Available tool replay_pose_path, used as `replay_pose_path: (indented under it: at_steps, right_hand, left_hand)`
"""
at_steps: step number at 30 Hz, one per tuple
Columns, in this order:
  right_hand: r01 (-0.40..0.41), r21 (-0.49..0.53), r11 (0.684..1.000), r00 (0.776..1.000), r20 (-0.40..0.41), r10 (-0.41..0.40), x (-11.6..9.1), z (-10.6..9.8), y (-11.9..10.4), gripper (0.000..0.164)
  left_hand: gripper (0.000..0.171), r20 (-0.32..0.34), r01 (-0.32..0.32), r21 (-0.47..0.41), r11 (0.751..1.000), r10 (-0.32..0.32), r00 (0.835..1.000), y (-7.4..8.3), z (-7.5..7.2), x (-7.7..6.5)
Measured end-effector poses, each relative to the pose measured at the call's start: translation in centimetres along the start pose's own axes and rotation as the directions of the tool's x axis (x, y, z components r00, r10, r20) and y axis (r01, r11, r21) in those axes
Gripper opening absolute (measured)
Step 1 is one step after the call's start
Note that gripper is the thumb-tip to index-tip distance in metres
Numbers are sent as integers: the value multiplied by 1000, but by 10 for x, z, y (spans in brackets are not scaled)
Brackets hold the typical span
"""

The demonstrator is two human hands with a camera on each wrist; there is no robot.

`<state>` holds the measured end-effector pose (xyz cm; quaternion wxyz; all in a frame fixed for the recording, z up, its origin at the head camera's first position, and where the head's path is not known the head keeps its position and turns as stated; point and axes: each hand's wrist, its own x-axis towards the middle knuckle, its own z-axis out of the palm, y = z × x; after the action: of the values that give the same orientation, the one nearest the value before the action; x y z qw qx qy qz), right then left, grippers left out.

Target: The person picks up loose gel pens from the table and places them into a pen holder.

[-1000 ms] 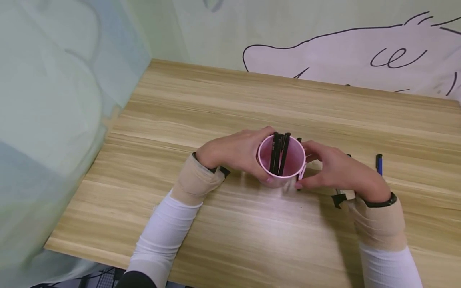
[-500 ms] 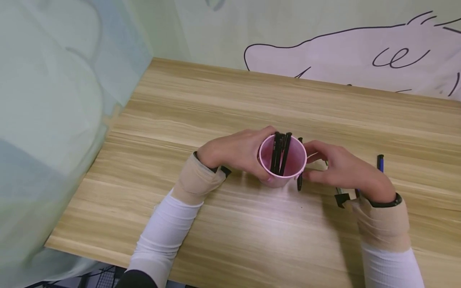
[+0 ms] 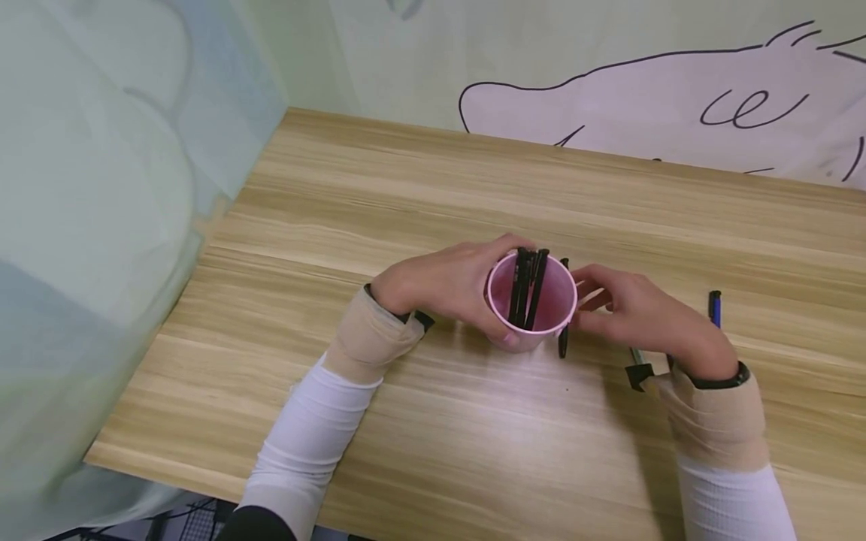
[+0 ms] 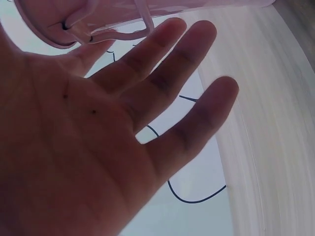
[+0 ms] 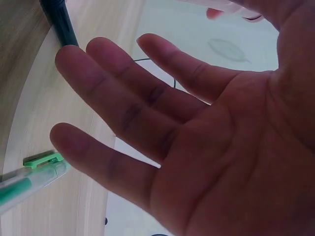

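Observation:
My left hand (image 3: 453,289) holds a small pink bucket (image 3: 531,340) at its left side, thumb in front and a finger behind. Several black pens (image 3: 519,289) stand in it, leaning to the far-left side. In the left wrist view the bucket's pink loop handle (image 4: 118,35) hangs above the spread fingers. My right hand (image 3: 639,312) is at the bucket's right side, its thumb and index fingertips at or near the wall; contact is hard to tell. The other right fingers (image 5: 118,103) reach out loosely with nothing in them.
A black pen (image 3: 564,347) lies on the wooden table (image 3: 406,195) beside the bucket, partly hidden. Farther right is a blue pen (image 3: 715,306). The right wrist view shows a green pen (image 5: 29,182) below the right hand. Patterned curtains (image 3: 101,225) bound the left and back.
My right thumb has drawn back from the near side of the bucket to its right wall. The pink handle at the right no longer shows plainly. The left hand keeps its hold.

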<state>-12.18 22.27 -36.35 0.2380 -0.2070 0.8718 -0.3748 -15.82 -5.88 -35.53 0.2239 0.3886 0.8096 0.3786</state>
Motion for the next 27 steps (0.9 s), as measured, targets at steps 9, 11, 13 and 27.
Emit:
replay_pose_path:
  at_steps: [9, 11, 13, 27]
  right_hand:
    - [-19, -39, 999, 999, -36, 18, 0, 1, 2, 44]
    - [-36, -59, 998, 998, -50, 33, 1, 1, 2, 44]
    - [-50, -87, 995, 997, -66, 45, 2, 2, 2, 45]
    - [-107, -215, 971, 987, -139, 78, 11, 9, 3, 53]
  left_hand:
    - [106, 7, -7, -24, 1000, 7, 1000, 0, 1, 2]
    - [102, 12, -8, -24, 1000, 8, 1000, 0, 2, 2]
    - [98, 17, -4, -11, 1000, 4, 1000, 0, 2, 2]
    - [90, 45, 10, 29, 1000, -12, 999, 1, 1, 3]
